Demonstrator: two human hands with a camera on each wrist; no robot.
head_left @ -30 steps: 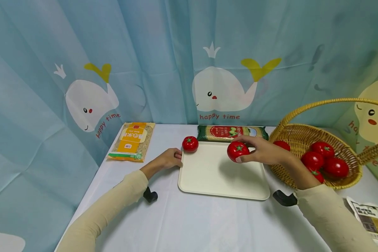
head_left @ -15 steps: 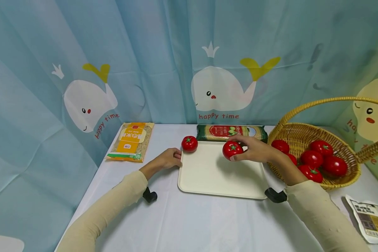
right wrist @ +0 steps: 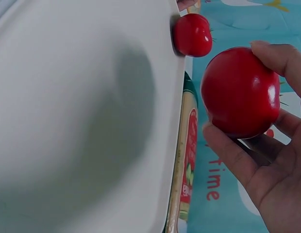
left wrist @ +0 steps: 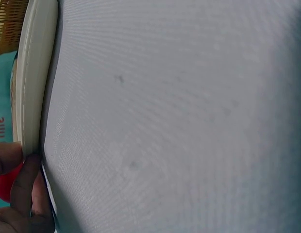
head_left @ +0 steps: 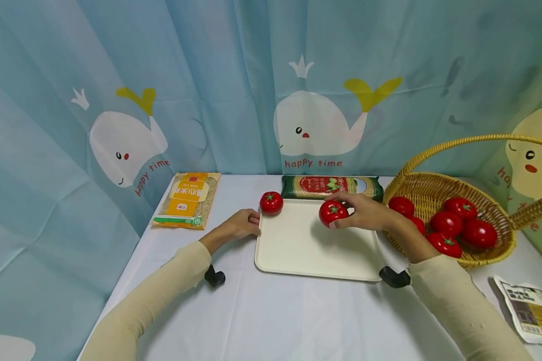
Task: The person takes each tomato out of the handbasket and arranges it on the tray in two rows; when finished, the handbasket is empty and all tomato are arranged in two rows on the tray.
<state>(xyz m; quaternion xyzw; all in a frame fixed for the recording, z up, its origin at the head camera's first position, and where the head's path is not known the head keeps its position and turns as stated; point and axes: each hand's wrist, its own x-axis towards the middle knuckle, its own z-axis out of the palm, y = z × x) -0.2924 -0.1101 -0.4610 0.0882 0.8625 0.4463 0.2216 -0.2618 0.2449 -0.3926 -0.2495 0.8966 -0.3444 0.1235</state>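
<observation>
My right hand (head_left: 366, 213) grips a shiny red tomato (right wrist: 240, 92) with a green stem. In the right wrist view the tomato hangs above the cream rectangular tray (right wrist: 53, 97), which bears its shadow. My left hand (head_left: 241, 224) pinches the tray's left edge; the left wrist view has the thumb (left wrist: 7, 158) on one side of the rim and a finger on the other. Another tomato (head_left: 271, 203) sits at the tray's far left corner, just beyond the left fingertips.
A wicker basket (head_left: 506, 253) with a tall handle holds several tomatoes on the right. A green-ended pasta pack (head_left: 298, 185) lies behind the tray. A yellow grain bag (head_left: 187, 200) is at the left. A white-and-brown pouch (head_left: 530, 311) lies front right. A blue curtain (head_left: 235, 75) stands behind.
My right hand has moved a little to the left over the tray with its tomato, then stayed about in place. The left hand still holds the tray's edge.
</observation>
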